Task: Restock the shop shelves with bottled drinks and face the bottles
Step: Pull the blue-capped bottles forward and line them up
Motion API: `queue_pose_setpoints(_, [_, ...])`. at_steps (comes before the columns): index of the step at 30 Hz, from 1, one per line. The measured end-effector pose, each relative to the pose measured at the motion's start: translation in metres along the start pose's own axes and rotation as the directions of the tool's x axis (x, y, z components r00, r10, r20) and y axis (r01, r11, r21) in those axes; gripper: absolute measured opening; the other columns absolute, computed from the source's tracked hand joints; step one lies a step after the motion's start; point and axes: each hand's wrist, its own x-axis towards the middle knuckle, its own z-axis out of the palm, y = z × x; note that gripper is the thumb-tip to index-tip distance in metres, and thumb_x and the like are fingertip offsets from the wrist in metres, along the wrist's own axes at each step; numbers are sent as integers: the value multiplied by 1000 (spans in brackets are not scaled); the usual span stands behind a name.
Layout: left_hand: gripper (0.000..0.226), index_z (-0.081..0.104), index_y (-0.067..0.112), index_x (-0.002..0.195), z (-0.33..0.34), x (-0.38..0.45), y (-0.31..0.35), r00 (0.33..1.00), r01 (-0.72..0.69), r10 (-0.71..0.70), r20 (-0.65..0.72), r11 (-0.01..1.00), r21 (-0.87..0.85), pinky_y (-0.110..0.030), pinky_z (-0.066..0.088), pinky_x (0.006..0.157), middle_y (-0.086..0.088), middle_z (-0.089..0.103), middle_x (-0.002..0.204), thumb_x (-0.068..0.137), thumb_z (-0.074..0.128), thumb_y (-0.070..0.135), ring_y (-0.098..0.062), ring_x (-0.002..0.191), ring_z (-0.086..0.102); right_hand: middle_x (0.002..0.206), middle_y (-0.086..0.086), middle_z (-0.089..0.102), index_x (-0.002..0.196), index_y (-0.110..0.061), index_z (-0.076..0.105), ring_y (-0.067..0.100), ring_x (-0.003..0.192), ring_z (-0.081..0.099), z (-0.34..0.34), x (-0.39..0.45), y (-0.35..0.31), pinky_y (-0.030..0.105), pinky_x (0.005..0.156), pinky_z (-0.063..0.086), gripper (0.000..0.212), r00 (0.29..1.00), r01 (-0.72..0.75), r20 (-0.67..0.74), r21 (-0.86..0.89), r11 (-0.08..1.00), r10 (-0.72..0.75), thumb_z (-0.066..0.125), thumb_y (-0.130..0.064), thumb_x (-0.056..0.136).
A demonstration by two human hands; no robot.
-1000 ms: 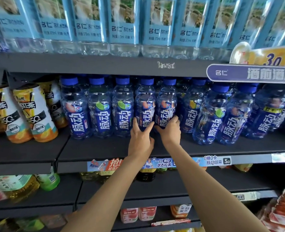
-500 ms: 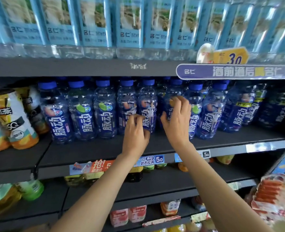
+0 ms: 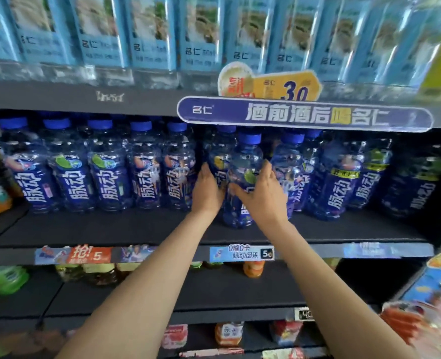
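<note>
So the bottle (image 3: 244, 177) we're working on is a blue-capped one with the dark blue label, sitting on the middle shelf (image 3: 136, 229) a bit forward of its row, just under the purple promo sign (image 3: 305, 114). We've got both hands on it: the left hand (image 3: 207, 189) cups its left side, fingers wrapped toward the back, and the right hand (image 3: 262, 193) wraps the right side and front, so each grip is closed around that same bottle. Best guess is we hold it two-handed so we can twist it and get the label facing out like its neighbours, and it's pulled forward because that's easier than spinning it while it's wedged in the row.

To the left of it we count five front-row bottles (image 3: 108, 164) with their labels already square to us and touching shoulder to shoulder. To the right there are roughly four or five more, but they're blurry and overlapping, so we can't give a firm number. More caps show behind, so the rows run deep.

Above, the top shelf (image 3: 58, 95) carries a line of about ten light-blue-labelled bottles (image 3: 152, 32). Below us are mixed drinks, too smeared to count.
</note>
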Motion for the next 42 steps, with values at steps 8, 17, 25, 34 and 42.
queue_pose_setpoints(8, [63,16,6,146,9,-3,-1,997,6,-1,-79,998,69,-41,41,91,-19,40,141,94,50,8,-35,122,47,143,12,37,147,-7,7,28,119,51,-2,-4,4,31,75,43,89,999,43,8,34,998,-43,56,-49,87])
queue_pose_setpoints(17, [66,32,18,137,-3,-41,-26,971,-205,231,59,936,-287,-40,38,105,-5,46,135,81,65,9,-19,125,45,120,9,57,146,-12,18,24,97,58,-7,-4,7,26,71,42,86,994,59,65,317,946,-84,68,-40,82])
queue_pose_setpoints(25, [81,31,14,136,-10,-39,-24,984,-129,158,77,947,-293,-21,37,89,0,53,126,71,79,20,-9,110,50,122,14,54,131,-2,44,27,113,48,-9,-11,8,26,91,36,55,948,197,-303,339,920,-92,64,-27,86])
queue_pose_setpoints(34, [72,46,14,119,-16,-42,-25,993,-116,113,-35,984,-137,-30,44,87,-1,54,118,62,83,38,-18,108,54,137,13,38,138,-3,28,30,120,45,-24,8,53,35,89,41,91,972,-203,-43,335,920,230,82,-29,69])
queue_pose_setpoints(42, [73,48,17,126,-102,-61,-72,991,-82,78,-113,996,-32,-27,39,94,3,54,124,65,81,38,-15,113,51,117,2,56,123,-10,45,16,104,55,16,-15,-26,28,86,46,81,990,79,72,453,888,-124,87,-32,58])
